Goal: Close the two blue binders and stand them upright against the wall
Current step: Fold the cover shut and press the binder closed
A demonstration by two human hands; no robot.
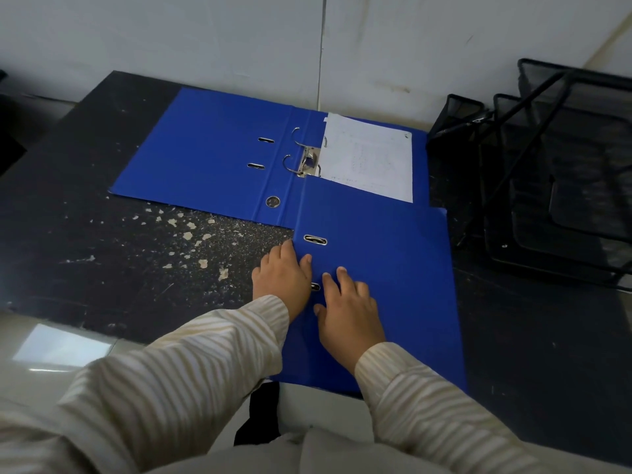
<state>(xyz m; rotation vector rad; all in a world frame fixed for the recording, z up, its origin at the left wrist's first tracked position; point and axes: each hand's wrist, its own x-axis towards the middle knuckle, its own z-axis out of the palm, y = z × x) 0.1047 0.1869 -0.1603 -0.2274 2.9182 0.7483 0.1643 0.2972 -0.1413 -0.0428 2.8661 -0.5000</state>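
Note:
A blue binder (212, 155) lies open flat near the white wall (205, 35), its metal rings (301, 155) standing open and a white sheet (369, 159) on its right half. A second blue binder (386, 261) lies closed in front of it, overlapping the open one's near right corner and sticking out past the table's front edge. My left hand (282, 278) curls over this closed binder's spine edge. My right hand (349, 309) lies flat on its cover, fingers spread.
The dark table (102, 234) is worn, with pale chipped spots left of the closed binder. A black mesh desk organiser (554, 172) stands at the right against the wall. The table's front edge runs just before my sleeves.

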